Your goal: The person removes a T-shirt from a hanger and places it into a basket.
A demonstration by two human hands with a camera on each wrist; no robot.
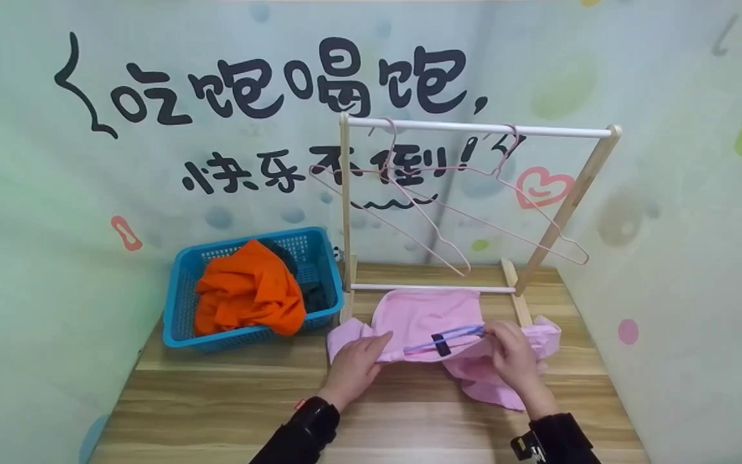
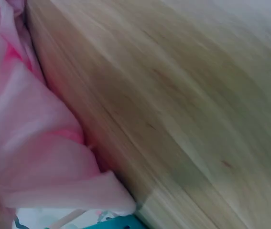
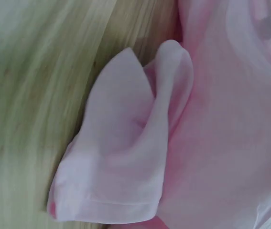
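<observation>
A pink shirt (image 1: 432, 316) of soft, matt, creased cloth lies on the wood-grained table (image 1: 216, 399), just on the near side of the rack (image 1: 344, 212). Its body runs along a 12-to-6 line, the neckline toward 6 o'clock, where bluish trim and a small black patch (image 1: 440, 345) show. Cloth spreads out toward 9 and 3 o'clock, and a loose fold trails to 5. The right wrist view shows a short, puckered sleeve (image 3: 113, 171) with a straight stitched hem.

The right hand (image 1: 514, 354) pinches the neckline's edge in curled fingers; the left hand (image 1: 356, 364) lays extended fingers on the shirt at 8 o'clock, though I cannot tell whether they grip. At 10 o'clock stands a perforated blue plastic basket (image 1: 172, 296) heaped with crumpled orange cloth (image 1: 248, 287). Thin, pink, triangular hangers (image 1: 391, 169) hang at 12.
</observation>
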